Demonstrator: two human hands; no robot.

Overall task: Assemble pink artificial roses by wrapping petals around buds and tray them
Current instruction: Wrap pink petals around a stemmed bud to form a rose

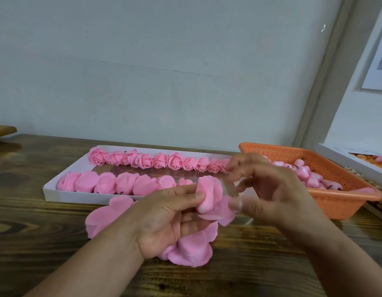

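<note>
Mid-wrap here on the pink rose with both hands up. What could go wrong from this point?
1. The left hand pinches the bud by thumb and fingertips only; the grip may slip and the petal could unwrap.
2. The right hand is motion-blurred and close to the finished roses in the white tray; a stray move might knock that row.
3. The loose petals lie under the left wrist and could get crushed.

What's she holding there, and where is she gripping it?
The left hand pinches a pink bud with a petal round it, near its lower end. The blurred right hand seems empty.
</note>
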